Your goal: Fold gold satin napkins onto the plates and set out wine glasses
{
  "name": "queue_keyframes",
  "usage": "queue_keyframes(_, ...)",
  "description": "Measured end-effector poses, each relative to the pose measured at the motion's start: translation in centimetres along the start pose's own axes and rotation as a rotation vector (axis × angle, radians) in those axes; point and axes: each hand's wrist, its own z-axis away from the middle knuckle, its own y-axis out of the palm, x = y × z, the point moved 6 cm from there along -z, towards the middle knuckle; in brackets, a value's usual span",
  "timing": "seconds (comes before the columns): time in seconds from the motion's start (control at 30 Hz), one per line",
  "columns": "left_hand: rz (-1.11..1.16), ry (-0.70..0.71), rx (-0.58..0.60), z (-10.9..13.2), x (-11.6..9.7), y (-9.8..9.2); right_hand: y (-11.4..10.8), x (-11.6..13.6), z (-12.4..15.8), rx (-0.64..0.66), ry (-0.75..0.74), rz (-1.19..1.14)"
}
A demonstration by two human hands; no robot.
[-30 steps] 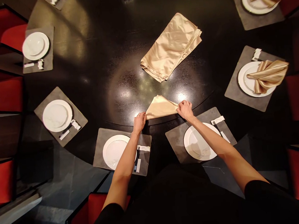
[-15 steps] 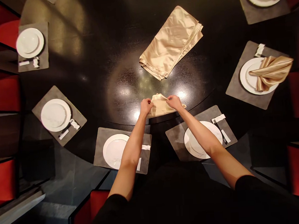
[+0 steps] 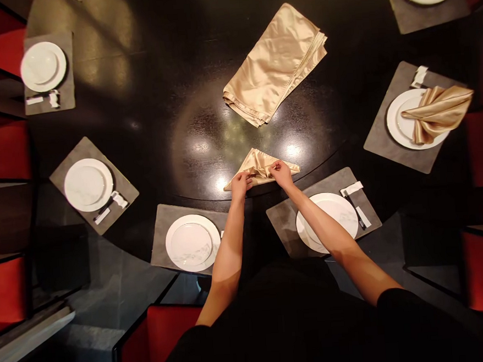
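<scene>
A gold satin napkin [image 3: 256,159] lies folded as a triangle near the front edge of the dark round table, its point facing away from me. My left hand [image 3: 240,184] grips the napkin's near edge left of centre, some fingers loosely extended. My right hand [image 3: 281,174] pinches the same edge to the right. Between both hands the cloth bunches up in small folds. Farther back, a stack of folded gold napkins [image 3: 277,65] rests diagonally on the table.
White plates [image 3: 188,245] sit on grey placemats [image 3: 277,222] around the table [image 3: 157,98], with chopsticks beside several. At right, a plate carries a fan-folded napkin [image 3: 439,113]. Red chairs [image 3: 173,334] surround the table.
The near edge of the napkin has gone from raised between my hands to gathered in folds, and its triangular outline now shows. My left hand has shifted slightly down and right.
</scene>
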Motion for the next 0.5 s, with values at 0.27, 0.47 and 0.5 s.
queue_keyframes(0.27,0.253,-0.151,-0.194,-1.4,0.5,0.8,0.7,-0.2,0.8,0.031,-0.113,-0.034)
queue_keyframes(0.47,-0.138,0.165,-0.274,-2.5,-0.3,0.9,1.0,-1.2,0.7,-0.019,-0.028,-0.155)
queue_keyframes(0.5,-0.211,0.24,-0.271,-2.3,-0.4,0.9,1.0,-1.5,0.6,-0.022,-0.017,-0.161)
